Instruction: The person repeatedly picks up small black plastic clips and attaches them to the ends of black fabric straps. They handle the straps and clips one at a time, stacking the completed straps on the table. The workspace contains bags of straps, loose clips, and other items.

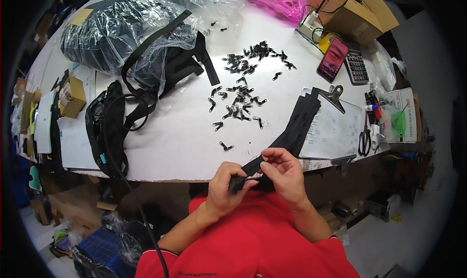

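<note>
At the six o'clock edge of the white bench (180,147), the left hand (224,186) is closing its fingers around the near end of a long black fabric zipper strip (293,127), while the right hand (284,173) is pinching the same strip between thumb and fingertips just beside it. The strip is running up toward one o'clock across a clipboard of white paper (335,127). It looks light, limp and thin, so it is likely bending wherever it is unsupported; gripping close to the end, with both hands nearly touching, seems the steadiest hold. Small black metal zipper pulls (241,100) are lying scattered at twelve o'clock, tiny and probably slippery to pick up. At eleven o'clock a clear plastic bag (121,32) is holding bundled black fabric goods. At three o'clock a small white box (404,115) is holding something green; its other contents are too small to tell.
</note>
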Action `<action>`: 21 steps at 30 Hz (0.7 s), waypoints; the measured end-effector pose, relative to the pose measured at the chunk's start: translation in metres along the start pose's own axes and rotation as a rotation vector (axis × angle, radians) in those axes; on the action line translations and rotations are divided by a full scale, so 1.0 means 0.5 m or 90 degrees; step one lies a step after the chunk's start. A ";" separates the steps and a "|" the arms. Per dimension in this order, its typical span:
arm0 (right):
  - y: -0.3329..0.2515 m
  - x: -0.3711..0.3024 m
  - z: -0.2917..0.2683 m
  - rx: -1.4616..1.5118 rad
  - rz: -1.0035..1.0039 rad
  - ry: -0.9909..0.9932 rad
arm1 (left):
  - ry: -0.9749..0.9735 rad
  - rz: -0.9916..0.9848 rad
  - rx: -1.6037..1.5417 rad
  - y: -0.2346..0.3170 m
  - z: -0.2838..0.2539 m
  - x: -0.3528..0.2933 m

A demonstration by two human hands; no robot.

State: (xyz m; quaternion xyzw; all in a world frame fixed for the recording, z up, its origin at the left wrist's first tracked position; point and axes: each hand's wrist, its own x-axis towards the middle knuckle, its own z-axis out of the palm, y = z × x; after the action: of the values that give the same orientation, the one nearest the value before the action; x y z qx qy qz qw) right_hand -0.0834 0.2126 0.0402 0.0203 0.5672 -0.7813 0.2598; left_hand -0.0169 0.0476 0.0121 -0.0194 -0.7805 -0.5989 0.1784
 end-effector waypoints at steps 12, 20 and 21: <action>-0.021 -0.019 0.034 -0.431 -0.174 -0.047 | -0.078 -0.046 -0.042 0.000 -0.052 0.011; 0.038 0.020 0.040 -0.172 0.083 -0.073 | 0.035 0.040 0.055 -0.029 -0.045 -0.034; 0.037 0.043 0.047 -0.376 -0.050 -0.084 | 0.063 0.015 0.038 -0.031 -0.044 -0.037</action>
State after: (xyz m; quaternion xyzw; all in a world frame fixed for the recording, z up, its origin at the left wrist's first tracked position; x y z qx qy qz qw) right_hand -0.0879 0.1792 0.0252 -0.1287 0.7521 -0.5917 0.2603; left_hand 0.0020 0.0260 -0.0031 0.0064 -0.7879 -0.5733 0.2245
